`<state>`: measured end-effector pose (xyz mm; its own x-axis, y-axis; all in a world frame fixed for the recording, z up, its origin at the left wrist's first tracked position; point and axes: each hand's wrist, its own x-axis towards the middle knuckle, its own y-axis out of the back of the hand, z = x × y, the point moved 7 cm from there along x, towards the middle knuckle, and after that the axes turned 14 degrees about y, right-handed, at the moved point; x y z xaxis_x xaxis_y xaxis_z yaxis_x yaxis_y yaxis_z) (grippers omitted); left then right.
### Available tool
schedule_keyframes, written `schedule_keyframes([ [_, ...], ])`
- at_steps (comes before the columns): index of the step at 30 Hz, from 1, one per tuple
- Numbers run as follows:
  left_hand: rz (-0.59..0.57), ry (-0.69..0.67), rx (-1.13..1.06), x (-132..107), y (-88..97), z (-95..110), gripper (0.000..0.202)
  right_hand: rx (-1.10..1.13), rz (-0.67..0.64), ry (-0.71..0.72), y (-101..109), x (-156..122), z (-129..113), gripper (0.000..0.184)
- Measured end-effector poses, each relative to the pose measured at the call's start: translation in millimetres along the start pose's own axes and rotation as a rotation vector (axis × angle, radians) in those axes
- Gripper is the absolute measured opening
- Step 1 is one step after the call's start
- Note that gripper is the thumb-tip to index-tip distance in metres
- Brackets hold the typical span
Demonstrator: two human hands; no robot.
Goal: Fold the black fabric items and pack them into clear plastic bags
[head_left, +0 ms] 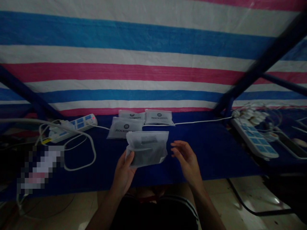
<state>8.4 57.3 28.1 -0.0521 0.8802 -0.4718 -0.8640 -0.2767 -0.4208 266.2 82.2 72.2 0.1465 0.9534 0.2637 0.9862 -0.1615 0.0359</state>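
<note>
My left hand [125, 172] grips the lower left corner of a frosted plastic pouch [147, 149], its thumb on the front. Something dark shows through the pouch, with a printed label near the top and a small white sticker at the lower right. Just right of the pouch, apart from it, my right hand [185, 159] is held with fingers loosely curved and nothing in them. Behind lie three similar pouches marked ROCKBROS: one at the front left [124, 127], one partly covered behind it [131, 116], and another at the right [158, 117].
A power strip [79, 124] with looped white cables sits at the left of the blue table [216, 150]. Another power strip [256, 139], with bunched chargers behind it, is at the right. A white cable crosses behind the pouches. Striped sheeting [153, 54] hangs at the back between dark frame bars.
</note>
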Motion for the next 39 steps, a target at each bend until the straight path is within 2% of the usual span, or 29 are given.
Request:
schedule_keyframes([
  [1, -0.022, 0.036, -0.061, 3.3, 0.4, -3.3, 0.054, -0.002, -0.003, -0.018, 1.4, 0.2, 7.8, 0.053],
  [3, -0.057, 0.080, -0.115, 8.5, -0.5, -10.3, 0.052, 0.046, -0.097, -0.095, -4.2, -3.0, 21.8, 0.062],
  [5, -0.067, 0.096, -0.088, 13.4, -0.6, -17.1, 0.051, 0.118, -0.227, -0.202, -13.7, -10.4, 32.9, 0.058],
  [7, -0.032, 0.092, -0.022, 19.0, 3.9, -22.8, 0.055, 0.147, -0.290, -0.261, -17.3, -16.0, 40.4, 0.055],
  [9, 0.040, 0.085, 0.043, 25.1, 13.4, -27.0, 0.061, 0.108, -0.270, -0.240, -12.7, -15.5, 45.6, 0.053],
  [12, 0.163, 0.083, 0.097, 32.5, 31.4, -30.9, 0.063, 0.008, -0.172, -0.166, -0.2, -9.7, 50.6, 0.050],
  [14, 0.187, 0.087, 0.112, 36.1, 37.7, -33.3, 0.059, 0.019, -0.131, -0.188, 2.9, -8.7, 54.6, 0.050],
  [16, 0.179, 0.088, 0.115, 38.5, 38.1, -35.3, 0.056, 0.086, -0.168, -0.260, -3.4, -11.8, 58.5, 0.051],
  [18, 0.165, 0.084, 0.102, 39.4, 34.1, -35.8, 0.056, 0.136, -0.276, -0.336, -15.9, -18.0, 61.1, 0.052],
  [20, 0.144, 0.091, 0.078, 39.6, 27.0, -34.4, 0.058, 0.131, -0.332, -0.353, -23.5, -20.3, 62.2, 0.050],
  [23, 0.051, 0.064, 0.093, 39.7, 11.1, -22.4, 0.068, 0.058, -0.263, -0.259, -19.7, -4.7, 61.5, 0.049],
  [26, -0.028, -0.124, 0.274, 39.1, -1.5, 5.8, 0.070, -0.060, -0.190, -0.109, -8.9, 31.9, 59.7, 0.052],
  [29, 0.007, -0.398, 0.644, 38.5, -6.7, 32.1, 0.047, -0.266, -0.191, 0.007, -1.2, 74.4, 63.4, 0.060],
  [32, 0.104, -0.600, 0.938, 40.9, -3.8, 40.7, 0.032, -0.377, -0.150, 0.049, 4.6, 100.6, 74.1, 0.057],
  [36, 0.187, -0.702, 1.111, 44.9, 5.7, 32.9, 0.032, -0.621, -0.037, 0.205, 10.6, 95.4, 78.8, 0.071],
  [39, 0.229, -0.726, 1.185, 45.6, 9.9, 27.1, 0.034, -0.724, -0.043, 0.334, 5.0, 76.1, 77.7, 0.061],
])
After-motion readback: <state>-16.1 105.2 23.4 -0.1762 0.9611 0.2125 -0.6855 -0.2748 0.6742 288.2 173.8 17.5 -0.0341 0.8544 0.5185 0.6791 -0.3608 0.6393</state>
